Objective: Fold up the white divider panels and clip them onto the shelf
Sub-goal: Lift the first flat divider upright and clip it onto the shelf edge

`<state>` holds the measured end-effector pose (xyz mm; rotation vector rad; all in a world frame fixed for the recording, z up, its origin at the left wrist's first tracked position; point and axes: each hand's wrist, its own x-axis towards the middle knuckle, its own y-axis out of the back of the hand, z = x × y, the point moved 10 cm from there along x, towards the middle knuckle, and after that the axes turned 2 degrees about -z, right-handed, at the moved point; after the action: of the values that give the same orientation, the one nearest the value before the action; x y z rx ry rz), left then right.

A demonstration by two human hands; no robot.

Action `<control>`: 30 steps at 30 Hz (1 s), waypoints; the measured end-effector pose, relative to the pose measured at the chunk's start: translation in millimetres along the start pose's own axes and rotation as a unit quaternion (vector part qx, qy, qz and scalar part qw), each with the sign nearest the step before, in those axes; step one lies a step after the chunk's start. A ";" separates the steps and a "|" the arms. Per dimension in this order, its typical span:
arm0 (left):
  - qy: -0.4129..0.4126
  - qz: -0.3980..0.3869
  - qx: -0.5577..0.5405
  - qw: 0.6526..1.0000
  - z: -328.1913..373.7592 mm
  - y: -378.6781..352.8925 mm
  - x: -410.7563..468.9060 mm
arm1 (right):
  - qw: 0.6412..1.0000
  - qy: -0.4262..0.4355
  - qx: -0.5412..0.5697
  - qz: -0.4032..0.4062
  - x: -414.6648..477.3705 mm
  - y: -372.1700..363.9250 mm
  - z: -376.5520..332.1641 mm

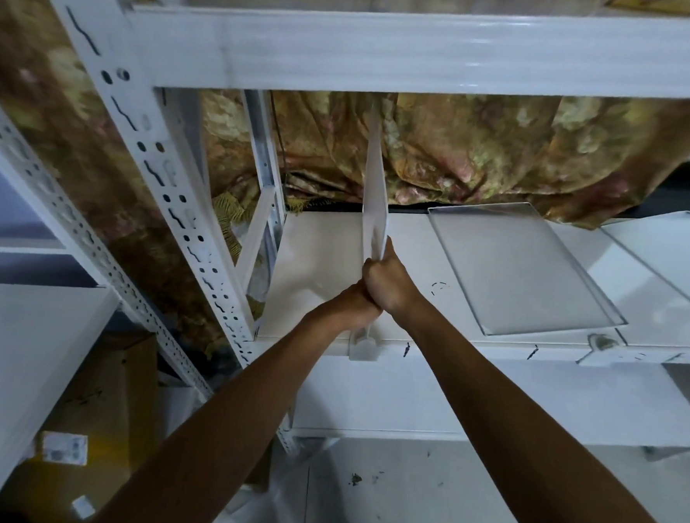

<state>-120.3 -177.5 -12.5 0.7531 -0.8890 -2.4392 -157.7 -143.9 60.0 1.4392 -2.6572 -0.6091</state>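
White divider panel stands upright on edge on the shelf, seen nearly edge-on; its top runs up to the underside of the upper shelf beam. Both hands are clamped on its front lower edge. Right hand is fisted around the panel edge, thumb pointing up along it. Left hand is closed too, tucked just under and against the right one, gripping the same edge lower down. Directly below the hands a white plastic clip sits over the shelf's front lip; whether the panel is fully seated in it, can't tell, the hands block the joint.

Second panel lies flat on the shelf to the right, well apart from the upright one, untouched. Another clip is at the front lip near its front right corner.

Floral fabric hangs behind the shelf. Perforated white upright of the rack runs diagonally at left. Cardboard box with a label sits lower left, under a neighbouring shelf.
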 end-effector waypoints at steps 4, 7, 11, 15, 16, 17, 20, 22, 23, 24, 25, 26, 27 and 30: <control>0.001 -0.020 0.004 1.000 -2.0 -0.5 1.8 | 1.000 -0.012 -0.020 -0.012 3.9 -1.0 1.7; 0.005 -0.021 0.003 1.000 -4.5 -2.1 4.1 | 0.998 -0.024 -0.047 -0.013 3.4 0.3 2.3; 0.020 0.014 0.012 1.000 -9.6 -3.1 7.0 | 0.994 -0.026 -0.095 -0.054 2.3 -7.2 5.3; 0.039 0.033 0.040 0.998 -21.3 -8.7 11.5 | 0.993 -0.062 -0.066 -0.072 -3.3 -6.0 13.9; 0.034 0.028 0.033 0.998 -24.3 -8.6 11.8 | 0.991 -0.065 -0.080 -0.081 -5.5 -6.3 16.4; 0.033 0.019 0.016 0.999 -25.6 -6.2 8.2 | 0.988 -0.069 -0.099 -0.092 -7.9 -6.7 20.0; 0.070 -0.044 -0.031 0.996 -32.1 -6.1 -3.3 | 0.981 -0.074 -0.143 -0.106 -15.2 -8.1 30.8; 0.118 -0.129 -0.051 0.983 -36.5 -17.6 -12.4 | 0.980 -0.073 -0.153 -0.103 -17.2 -7.4 35.8; 0.133 -0.160 -0.051 0.977 -37.2 -21.7 -17.0 | 0.980 -0.069 -0.162 -0.098 -17.3 -5.7 37.1; 0.146 -0.182 -0.040 0.972 -38.4 -24.9 -19.7 | 0.979 -0.062 -0.172 -0.092 -18.2 -3.6 36.5; 0.156 -0.201 -0.021 0.967 -39.5 -27.3 -21.5 | 0.977 -0.051 -0.186 -0.089 -19.5 -2.0 34.7; 0.163 -0.223 0.000 0.961 -40.4 -31.8 -22.2 | 0.975 -0.044 -0.199 -0.088 -21.9 0.1 33.9; 0.169 -0.247 0.019 0.954 -40.8 -36.4 -25.3 | 0.974 -0.035 -0.204 -0.090 -22.8 1.8 33.8; 0.149 -0.278 -0.013 0.949 -30.4 -51.3 -28.8 | 0.972 -0.026 -0.208 -0.111 -27.7 7.5 36.2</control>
<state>-90.4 -139.2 -57.5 1.4821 -0.5768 -2.6783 -156.5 -106.4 33.1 1.6076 -2.2267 -1.1541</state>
